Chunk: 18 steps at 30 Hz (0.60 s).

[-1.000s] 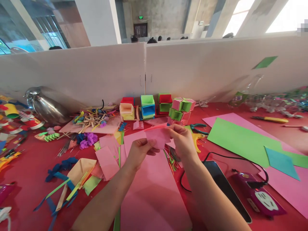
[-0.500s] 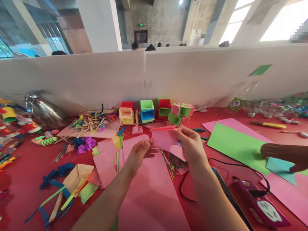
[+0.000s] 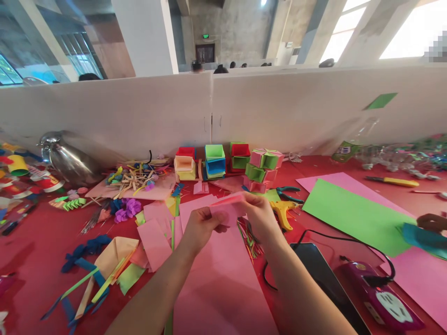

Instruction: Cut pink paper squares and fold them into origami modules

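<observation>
Between my two hands, above the table, is a folded pink paper. My left hand pinches its lower left side, thumb on top. At the upper right corner, my right hand grips it with the fingertips. Beneath my hands lies a large pink sheet. Thin coloured strips lie partly behind my right hand. Just right of it is a yellow glue gun, with blue-handled pliers behind.
Folded paper boxes stand against the white partition. At right are a purple power strip, a phone and a green sheet. Another person's hand holds blue paper. A metal jug is at left.
My hands and the folded paper have moved lower and slightly left, uncovering the glue gun. My left hand now grips the paper. The other person's hand has moved right with the blue paper.
</observation>
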Each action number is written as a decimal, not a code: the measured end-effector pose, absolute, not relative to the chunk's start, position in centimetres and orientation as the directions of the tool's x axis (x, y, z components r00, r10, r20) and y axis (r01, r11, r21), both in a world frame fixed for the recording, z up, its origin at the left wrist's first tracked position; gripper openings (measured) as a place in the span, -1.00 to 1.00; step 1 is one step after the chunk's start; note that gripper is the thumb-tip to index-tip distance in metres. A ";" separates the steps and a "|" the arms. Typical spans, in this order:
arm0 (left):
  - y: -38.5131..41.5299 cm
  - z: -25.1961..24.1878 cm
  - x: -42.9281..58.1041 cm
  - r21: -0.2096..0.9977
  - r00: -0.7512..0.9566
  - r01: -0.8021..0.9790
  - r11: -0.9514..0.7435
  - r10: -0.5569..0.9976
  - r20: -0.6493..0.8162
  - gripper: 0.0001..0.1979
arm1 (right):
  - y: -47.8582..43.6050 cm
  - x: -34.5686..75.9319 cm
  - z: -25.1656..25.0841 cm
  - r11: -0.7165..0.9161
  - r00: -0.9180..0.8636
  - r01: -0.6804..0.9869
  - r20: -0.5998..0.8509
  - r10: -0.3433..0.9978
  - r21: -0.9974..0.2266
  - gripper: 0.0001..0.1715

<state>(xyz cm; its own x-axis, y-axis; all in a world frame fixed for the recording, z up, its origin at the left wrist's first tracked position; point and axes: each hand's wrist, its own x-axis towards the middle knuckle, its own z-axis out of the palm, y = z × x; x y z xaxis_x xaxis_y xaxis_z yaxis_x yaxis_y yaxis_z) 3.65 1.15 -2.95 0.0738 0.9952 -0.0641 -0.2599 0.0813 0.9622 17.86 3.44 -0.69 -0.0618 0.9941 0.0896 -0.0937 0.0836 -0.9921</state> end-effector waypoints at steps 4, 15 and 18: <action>1.1 -3.0 3.3 0.970 0.173 -0.204 0.133 0.980 -0.098 -0.69 | 3.8 18.7 -0.5 0.103 -0.009 -0.065 0.104 0.995 -0.993 -0.62; 1.1 -2.7 3.7 0.905 0.000 -0.414 0.096 0.994 -0.106 -0.65 | 2.8 17.6 0.1 0.117 -0.191 -0.080 0.130 0.973 -0.990 -0.64; 1.0 -3.0 4.2 0.870 0.003 -0.484 0.095 0.994 -0.107 -0.67 | 2.5 17.0 -0.4 0.107 -0.176 -0.043 0.113 0.978 -0.993 -0.68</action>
